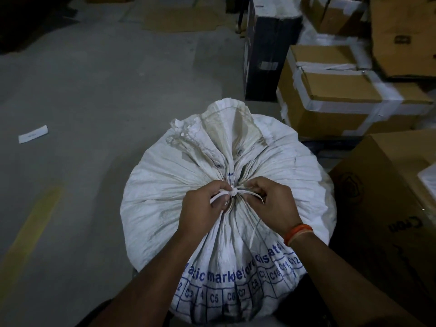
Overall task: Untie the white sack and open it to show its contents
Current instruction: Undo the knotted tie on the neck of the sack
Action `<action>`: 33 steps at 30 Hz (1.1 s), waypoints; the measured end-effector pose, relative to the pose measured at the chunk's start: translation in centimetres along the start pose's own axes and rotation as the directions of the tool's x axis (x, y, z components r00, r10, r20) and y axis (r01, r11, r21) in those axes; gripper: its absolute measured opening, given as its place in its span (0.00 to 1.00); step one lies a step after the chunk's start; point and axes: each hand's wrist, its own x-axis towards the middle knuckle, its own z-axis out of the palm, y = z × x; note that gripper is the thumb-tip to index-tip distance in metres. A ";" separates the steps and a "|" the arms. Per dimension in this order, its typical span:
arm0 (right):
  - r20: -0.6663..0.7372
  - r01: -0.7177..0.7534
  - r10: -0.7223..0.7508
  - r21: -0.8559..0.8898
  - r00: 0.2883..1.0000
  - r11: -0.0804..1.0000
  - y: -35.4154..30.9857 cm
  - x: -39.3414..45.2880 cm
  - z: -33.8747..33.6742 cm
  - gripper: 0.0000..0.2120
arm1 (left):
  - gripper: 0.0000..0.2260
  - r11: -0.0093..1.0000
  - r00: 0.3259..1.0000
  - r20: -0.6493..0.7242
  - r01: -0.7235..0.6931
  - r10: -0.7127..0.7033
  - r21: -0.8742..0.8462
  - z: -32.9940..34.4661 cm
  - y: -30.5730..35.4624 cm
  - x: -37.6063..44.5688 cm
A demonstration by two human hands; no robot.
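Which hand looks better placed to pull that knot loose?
Probably the left hand: its fingers already pinch the white tie at the knot. The right hand grips the gathered sack neck beside it.

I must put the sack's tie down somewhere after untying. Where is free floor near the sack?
Left of the white sack, bare grey floor runs out to a paper slip and yellow line. The right is crowded with cardboard boxes.
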 end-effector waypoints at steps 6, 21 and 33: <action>-0.018 -0.021 0.020 -0.031 1.000 0.999 0.2 0.4 0.9 0.06 | 0.03 0.997 0.995 -0.082 -0.046 0.051 0.066 1.0 -0.3 -0.3; -0.007 -0.004 0.004 -0.026 1.000 1.000 0.7 0.7 2.0 0.06 | 0.05 0.998 0.997 -0.061 -0.058 0.057 -0.017 1.2 -0.8 -0.5; 0.098 0.030 -0.029 -0.009 0.995 1.000 -0.2 1.0 1.2 0.04 | 0.05 0.999 0.999 0.003 -0.033 0.034 -0.031 0.4 -0.9 -0.7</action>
